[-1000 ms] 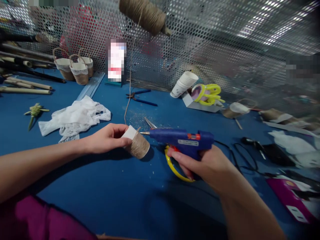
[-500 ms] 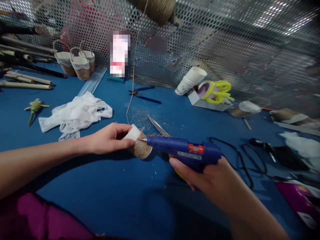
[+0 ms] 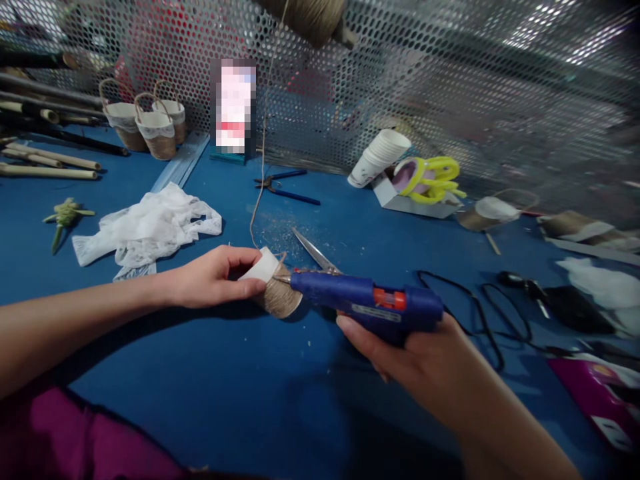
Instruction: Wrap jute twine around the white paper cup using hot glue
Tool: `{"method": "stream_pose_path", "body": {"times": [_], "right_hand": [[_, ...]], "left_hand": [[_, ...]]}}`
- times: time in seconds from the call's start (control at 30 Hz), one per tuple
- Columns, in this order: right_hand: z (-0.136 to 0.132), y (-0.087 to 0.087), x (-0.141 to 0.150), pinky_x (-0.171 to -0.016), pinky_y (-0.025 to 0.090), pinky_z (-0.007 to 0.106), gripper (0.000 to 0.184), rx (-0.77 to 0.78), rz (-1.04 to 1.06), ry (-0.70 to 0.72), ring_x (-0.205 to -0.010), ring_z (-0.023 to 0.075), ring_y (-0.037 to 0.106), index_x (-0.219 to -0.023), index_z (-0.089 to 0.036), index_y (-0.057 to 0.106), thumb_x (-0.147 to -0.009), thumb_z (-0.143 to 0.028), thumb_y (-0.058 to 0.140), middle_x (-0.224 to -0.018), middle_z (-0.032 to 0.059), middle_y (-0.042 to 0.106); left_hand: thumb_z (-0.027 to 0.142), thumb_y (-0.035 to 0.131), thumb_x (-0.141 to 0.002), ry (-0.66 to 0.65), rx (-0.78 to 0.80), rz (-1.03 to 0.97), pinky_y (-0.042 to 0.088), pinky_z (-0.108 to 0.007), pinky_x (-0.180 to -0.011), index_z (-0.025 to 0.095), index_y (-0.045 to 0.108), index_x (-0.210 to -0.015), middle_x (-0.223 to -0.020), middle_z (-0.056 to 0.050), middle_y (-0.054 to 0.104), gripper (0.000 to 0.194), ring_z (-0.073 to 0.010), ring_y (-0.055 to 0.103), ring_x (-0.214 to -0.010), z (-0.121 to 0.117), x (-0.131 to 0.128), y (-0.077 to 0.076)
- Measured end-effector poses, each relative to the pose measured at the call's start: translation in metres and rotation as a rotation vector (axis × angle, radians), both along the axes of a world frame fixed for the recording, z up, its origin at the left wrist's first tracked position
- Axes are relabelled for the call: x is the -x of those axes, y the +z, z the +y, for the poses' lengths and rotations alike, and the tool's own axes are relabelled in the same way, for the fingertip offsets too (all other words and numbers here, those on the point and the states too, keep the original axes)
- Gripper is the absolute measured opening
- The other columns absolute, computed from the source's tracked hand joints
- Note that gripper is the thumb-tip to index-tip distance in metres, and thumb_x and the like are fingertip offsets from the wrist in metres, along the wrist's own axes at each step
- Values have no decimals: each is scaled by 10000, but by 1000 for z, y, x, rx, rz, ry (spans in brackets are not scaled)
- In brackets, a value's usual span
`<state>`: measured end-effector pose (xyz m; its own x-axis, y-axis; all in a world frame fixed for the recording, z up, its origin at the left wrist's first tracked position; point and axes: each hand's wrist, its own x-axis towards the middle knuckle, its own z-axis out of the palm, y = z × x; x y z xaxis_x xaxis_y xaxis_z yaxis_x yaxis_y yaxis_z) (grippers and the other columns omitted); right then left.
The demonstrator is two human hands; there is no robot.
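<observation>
My left hand (image 3: 225, 277) grips the white end of a paper cup (image 3: 281, 295) tipped on its side, its other part wound with brown twine. From the cup a strand of twine (image 3: 259, 200) runs up to a large twine spool (image 3: 313, 17) at the top. In my right hand (image 3: 405, 350) is a blue hot glue gun (image 3: 345, 293), its nozzle at the edge of the wound twine. Whether the tip touches the cup I cannot tell. Behind the gun lie scissors (image 3: 315, 250), partly hidden by it.
White lace (image 3: 155, 223) lies left, near three twine-covered cups with handles (image 3: 156, 133). Blue-handled pliers (image 3: 287, 187), stacked paper cups (image 3: 379, 157) and a box with yellow coils (image 3: 430, 183) stand behind. A black cord (image 3: 480, 313) runs at right. A perforated metal panel (image 3: 400, 80) borders the back.
The whole view has shifted slightly, so most things sit a little further left. Both hands keep their holds, and the glue gun's nozzle stays at the cup.
</observation>
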<state>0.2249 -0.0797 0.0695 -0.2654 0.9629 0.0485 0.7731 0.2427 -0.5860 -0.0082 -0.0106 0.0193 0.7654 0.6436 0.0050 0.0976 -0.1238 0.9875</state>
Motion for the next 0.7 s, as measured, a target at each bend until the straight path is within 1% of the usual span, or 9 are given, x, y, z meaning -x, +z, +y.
{"method": "stream_pose_path", "body": {"times": [0.1, 0.2, 0.3, 0.37, 0.47, 0.53, 0.6, 0.7], "right_hand": [[1, 0, -4, -399, 384, 237, 311, 57, -13, -14, -404, 106, 441, -511, -211, 479, -780, -366, 495, -427, -25, 456], [1, -1, -6, -391, 374, 237, 302, 87, -20, -20, -379, 97, 418, -543, -201, 506, -785, -380, 490, -423, -30, 452], [-1, -1, -5, -390, 379, 239, 285, 88, -20, -21, -381, 100, 429, -581, -196, 543, -789, -380, 481, -435, -27, 469], [-3, -1, -2, -389, 381, 238, 297, 70, -23, -12, -404, 107, 450, -550, -201, 532, -787, -373, 482, -442, -19, 478], [-4, -1, 0, -399, 390, 234, 326, 31, -8, 1, -455, 119, 490, -487, -215, 474, -776, -363, 500, -454, -9, 486], [-3, -2, -1, -397, 388, 233, 343, 34, 3, 10, -438, 114, 482, -470, -217, 450, -777, -361, 500, -440, -14, 475], [-2, -2, -4, -383, 380, 231, 317, 66, 4, 6, -390, 101, 447, -501, -213, 479, -782, -359, 497, -416, -28, 456], [1, -3, -7, -361, 367, 224, 232, 103, 10, -31, -350, 88, 417, -628, -192, 559, -781, -356, 498, -408, -47, 449]], "left_hand": [[235, 460, -835, -20, -61, 26, 434, -285, -761, 83, 529, -1034, -950, -90, 576, 260, -166, 536, -858, 1, 2, 0], [224, 455, -835, -30, -147, 55, 433, -290, -762, 82, 526, -1051, -962, -95, 551, 269, -174, 523, -875, 3, 2, 2], [214, 456, -829, -33, -228, 66, 432, -269, -732, 97, 555, -981, -910, -74, 525, 215, -158, 507, -834, 4, 2, 3], [208, 459, -825, -34, -263, 62, 428, -261, -724, 112, 565, -923, -877, -60, 512, 173, -150, 495, -814, 5, 2, 4], [198, 463, -821, -36, -285, 45, 421, -256, -724, 125, 561, -889, -867, -50, 500, 140, -146, 487, -809, 5, 1, 5], [194, 465, -820, -40, -285, 34, 418, -257, -727, 126, 555, -873, -870, -49, 495, 125, -145, 487, -811, 5, 1, 5], [190, 468, -818, -45, -283, 25, 417, -259, -733, 126, 545, -838, -878, -50, 491, 102, -145, 488, -818, 6, 2, 6], [184, 477, -812, -51, -285, 25, 418, -261, -744, 131, 535, -811, -896, -51, 489, 79, -146, 489, -838, 6, 2, 6]]}}
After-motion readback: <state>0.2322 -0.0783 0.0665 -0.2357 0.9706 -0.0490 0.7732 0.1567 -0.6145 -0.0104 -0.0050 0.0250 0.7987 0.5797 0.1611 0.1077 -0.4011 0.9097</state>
